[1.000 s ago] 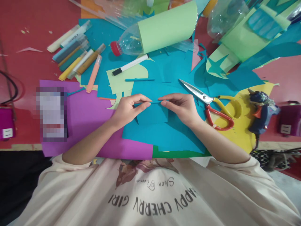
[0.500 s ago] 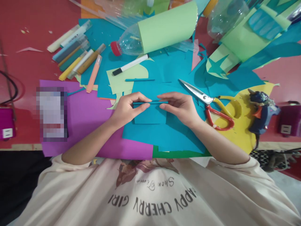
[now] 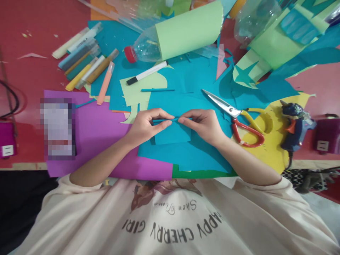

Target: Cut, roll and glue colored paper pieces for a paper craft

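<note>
A small piece of blue paper [image 3: 172, 134] hangs between my hands, its upper edge rolled into a thin tube. My left hand [image 3: 146, 123] pinches the rolled edge between thumb and fingers. Close beside it, my right hand [image 3: 202, 123] pinches the same edge, the fingertips of both hands nearly meeting. Beneath lies a large blue sheet [image 3: 202, 156]. A thin rolled blue paper stick [image 3: 158, 90] rests just beyond my hands. To the right of my right hand lie scissors [image 3: 235, 115] with one red and one yellow handle.
A clear bottle wrapped in light green paper [image 3: 190, 32] lies at the back, near a black-and-white marker [image 3: 147, 72]. Several coloured markers [image 3: 82, 58] are at the left, above a phone [image 3: 60, 127]. A glue gun [image 3: 296, 127] sits on yellow paper at the right.
Half a second ago my right fingers were loosened from the roll; now they pinch it. Both hands have come slightly nearer my body, and the paper's flat part has shifted down a little.
</note>
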A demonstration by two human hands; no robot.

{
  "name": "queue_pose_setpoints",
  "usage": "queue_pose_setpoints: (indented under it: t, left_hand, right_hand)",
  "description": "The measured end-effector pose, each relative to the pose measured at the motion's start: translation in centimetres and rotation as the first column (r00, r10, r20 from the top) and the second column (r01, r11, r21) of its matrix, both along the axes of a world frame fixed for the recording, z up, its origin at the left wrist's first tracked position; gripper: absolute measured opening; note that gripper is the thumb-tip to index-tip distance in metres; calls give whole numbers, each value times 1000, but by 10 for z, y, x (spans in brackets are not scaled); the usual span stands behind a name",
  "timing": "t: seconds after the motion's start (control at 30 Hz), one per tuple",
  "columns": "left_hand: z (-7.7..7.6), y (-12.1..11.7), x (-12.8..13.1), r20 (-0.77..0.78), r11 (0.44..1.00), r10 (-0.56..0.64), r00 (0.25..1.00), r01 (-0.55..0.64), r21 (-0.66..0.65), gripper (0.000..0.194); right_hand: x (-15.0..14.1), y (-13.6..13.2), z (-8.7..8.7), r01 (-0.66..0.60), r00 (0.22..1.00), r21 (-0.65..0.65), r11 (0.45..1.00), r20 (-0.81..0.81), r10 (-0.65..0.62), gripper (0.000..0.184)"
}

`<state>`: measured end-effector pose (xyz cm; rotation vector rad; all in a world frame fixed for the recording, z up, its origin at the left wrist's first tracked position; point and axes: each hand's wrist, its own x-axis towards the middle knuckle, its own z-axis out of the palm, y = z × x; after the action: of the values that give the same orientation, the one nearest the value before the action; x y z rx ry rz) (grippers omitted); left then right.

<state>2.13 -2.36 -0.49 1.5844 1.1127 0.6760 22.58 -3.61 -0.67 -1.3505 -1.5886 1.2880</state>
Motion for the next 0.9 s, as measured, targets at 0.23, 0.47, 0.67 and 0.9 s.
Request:
queue_pose_setpoints:
  t: [0.23,0.47,0.67,0.9]
  left_hand:
    - [1,0,0,-49,999,6,999,-4,36,26]
    - [-1,0,3,-4,997,35,999,-35,68,15]
    - [-3,-9,7,19,976,87,996,-89,197,8]
    - [-5,-10,7,24,912,-111,994,92,400,11]
  right_hand:
    - [0,1,-2,10,999,-17,1000,-44,-10,45]
    - [-3,3,-10,95,983,-64,993,-153,-104,45]
    - [-14,3,-9,217,893,-275,937,-331,-304,47]
    - [-16,3,-2,159,855,-331,930,-426,-297,38]
